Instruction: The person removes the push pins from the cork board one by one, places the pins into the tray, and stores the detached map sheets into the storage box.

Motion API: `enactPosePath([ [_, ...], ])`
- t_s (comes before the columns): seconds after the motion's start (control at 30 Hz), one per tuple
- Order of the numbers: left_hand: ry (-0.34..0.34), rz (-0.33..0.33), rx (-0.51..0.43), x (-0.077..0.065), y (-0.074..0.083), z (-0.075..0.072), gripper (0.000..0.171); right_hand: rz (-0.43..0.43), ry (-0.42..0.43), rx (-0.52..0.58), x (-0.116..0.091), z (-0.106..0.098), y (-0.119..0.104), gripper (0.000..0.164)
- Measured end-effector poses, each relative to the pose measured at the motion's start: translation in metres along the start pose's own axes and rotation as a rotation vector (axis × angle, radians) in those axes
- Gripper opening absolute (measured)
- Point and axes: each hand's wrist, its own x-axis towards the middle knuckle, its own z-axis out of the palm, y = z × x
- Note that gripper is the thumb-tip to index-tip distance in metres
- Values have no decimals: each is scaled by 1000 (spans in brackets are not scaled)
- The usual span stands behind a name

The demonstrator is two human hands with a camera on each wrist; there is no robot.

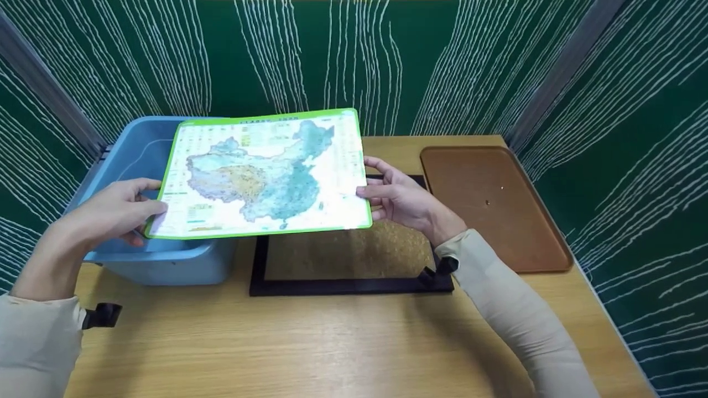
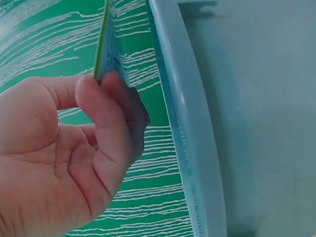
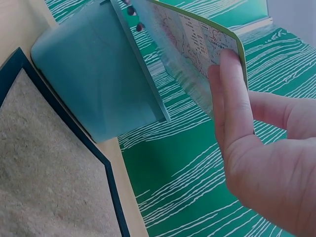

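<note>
A thin map board (image 1: 254,177) with a bright green border and a coloured relief map is held up in the air between both hands. My left hand (image 1: 119,207) pinches its left edge near the lower corner, thumb on top and fingers beneath. On the opposite side my right hand (image 1: 406,199) grips the right edge, thumb over the face. In the right wrist view the printed underside of the map board (image 3: 192,44) shows, with fingertips laid against it. Below it, a black-framed cork-like board (image 1: 354,254) lies on the table, its back part covered by the map.
A blue plastic bin (image 1: 166,271) stands at the left, partly under the map board; its inside is mostly hidden. To the right a brown tray (image 1: 492,210) lies flat on the wooden table (image 1: 310,342). Green walls (image 1: 442,66) with white wavy lines enclose the table.
</note>
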Motion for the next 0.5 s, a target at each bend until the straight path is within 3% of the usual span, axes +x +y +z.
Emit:
enactPosePath([
  [0.27,-2,10,57,-4,-6,-1,73,4,-11,-11,4,2,2,73],
  [0.5,16,10,293,-21,3,-1,70,6,-12,2,7,4,5,72],
])
